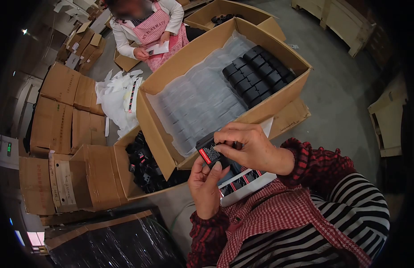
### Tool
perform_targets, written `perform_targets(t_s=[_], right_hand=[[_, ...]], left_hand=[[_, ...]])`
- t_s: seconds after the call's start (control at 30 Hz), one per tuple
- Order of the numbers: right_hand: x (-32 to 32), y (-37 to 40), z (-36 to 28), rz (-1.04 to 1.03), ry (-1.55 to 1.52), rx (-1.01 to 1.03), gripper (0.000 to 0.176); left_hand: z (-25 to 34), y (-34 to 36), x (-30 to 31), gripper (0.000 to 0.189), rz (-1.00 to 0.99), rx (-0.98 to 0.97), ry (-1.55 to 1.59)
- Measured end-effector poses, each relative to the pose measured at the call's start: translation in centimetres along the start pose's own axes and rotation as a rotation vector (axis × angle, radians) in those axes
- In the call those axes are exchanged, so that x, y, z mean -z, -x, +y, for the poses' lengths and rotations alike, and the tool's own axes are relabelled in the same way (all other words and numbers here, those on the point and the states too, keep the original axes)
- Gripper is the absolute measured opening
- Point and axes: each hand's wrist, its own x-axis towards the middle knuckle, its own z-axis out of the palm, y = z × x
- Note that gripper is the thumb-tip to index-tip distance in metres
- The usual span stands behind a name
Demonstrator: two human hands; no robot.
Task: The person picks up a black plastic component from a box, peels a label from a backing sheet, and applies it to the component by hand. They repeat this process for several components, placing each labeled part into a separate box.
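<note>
My left hand [206, 187] grips a small black plastic part [200, 144] from below, between thumb and fingers. A label with a red band and white print [210, 154] faces up on the part. My right hand [251, 145] is closed at the part's upper right side, its thumb and fingertips pressed at the label's edge; whether they pinch label or plastic is hard to see. Under my hands, across my lap, lies a white sheet of similar labels [242, 184], partly covered by the right wrist and sleeve.
Ahead stands a large open carton [300, 82] with rows of black parts [256, 73] and translucent sheeting [193, 102]. A lower carton [122, 167] holds loose black parts [144, 163]. Brown boxes [59, 107] stack at left. A person in a pink apron [151, 33] holds a white sheet [158, 48].
</note>
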Motion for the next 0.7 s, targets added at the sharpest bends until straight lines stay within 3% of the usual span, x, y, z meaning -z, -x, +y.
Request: perform_targets(t_s=[0.27, 0.33, 0.43, 0.57, 0.63, 0.7], right_hand=[[-0.2, 0.2, 0.4, -0.026, 0.155, 0.103, 0.033], [-0.1, 0.3, 0.5, -0.087, 0.329, 0.128, 0.046], [0.2, 0.1, -0.1, -0.176, 0.480, 0.125, 0.050], [1.0, -0.5, -1.1, -0.191, 0.587, 0.012, 0.047], [2.4, -1.2, 0.4, -0.059, 0.675, -0.067, 0.044], [3.2, -1.3, 2.2, -0.049, 0.549, -0.080, 0.042]], left_hand=[[-0.6, -0.2, 0.5, 0.032, -0.004, -0.005, -0.003], [-0.7, -0.2, 0.4, 0.031, 0.012, -0.016, -0.023], [-1.0, -0.5, -0.1, 0.024, 0.067, -0.029, -0.040], [-1.3, -0.3, 0.3, 0.023, 0.086, -0.021, -0.059], [-1.2, -0.2, 0.4, 0.023, 0.118, -0.016, -0.063], [-1.1, -0.4, 0.7, 0.022, 0.140, -0.030, -0.067]])
